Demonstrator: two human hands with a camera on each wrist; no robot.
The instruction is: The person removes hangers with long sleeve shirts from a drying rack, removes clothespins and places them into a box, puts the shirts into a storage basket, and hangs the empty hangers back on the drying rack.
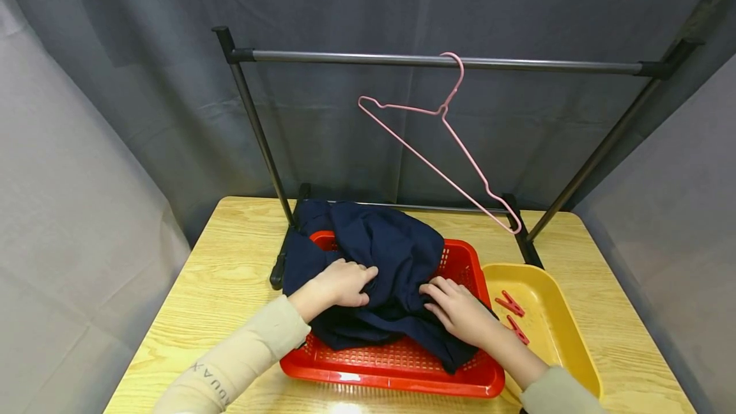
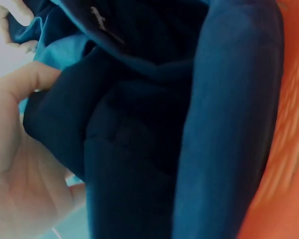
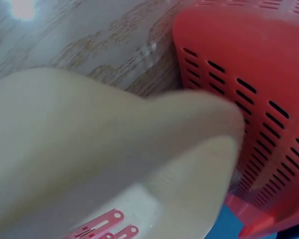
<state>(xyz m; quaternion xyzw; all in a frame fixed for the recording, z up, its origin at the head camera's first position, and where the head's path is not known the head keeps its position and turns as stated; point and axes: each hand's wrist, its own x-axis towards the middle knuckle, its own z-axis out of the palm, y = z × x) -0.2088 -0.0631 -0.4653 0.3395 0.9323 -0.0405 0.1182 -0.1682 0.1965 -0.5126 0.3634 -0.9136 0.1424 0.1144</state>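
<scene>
A crumpled navy blue garment [image 1: 397, 254] lies heaped in a red perforated basket [image 1: 391, 386] and spills over its back left side. My left hand [image 1: 340, 283] is over the left part of the heap; in the left wrist view its thumb and fingers grip a fold of the navy cloth [image 2: 134, 164]. Toward the right side of the basket, my right hand [image 1: 457, 312] holds another part of the garment between thumb and curled fingers. Its fingertips show at the upper left corner of the left wrist view. The right wrist view has neither hand's fingers.
Right of the basket stands a yellow tray [image 1: 566, 337] with red clothespins [image 1: 510, 303] in it. Behind, a pink hanger [image 1: 422, 157] hangs from the metal bar [image 1: 345, 58] of a black-legged rack. Grey curtains enclose the wooden table [image 1: 190, 312].
</scene>
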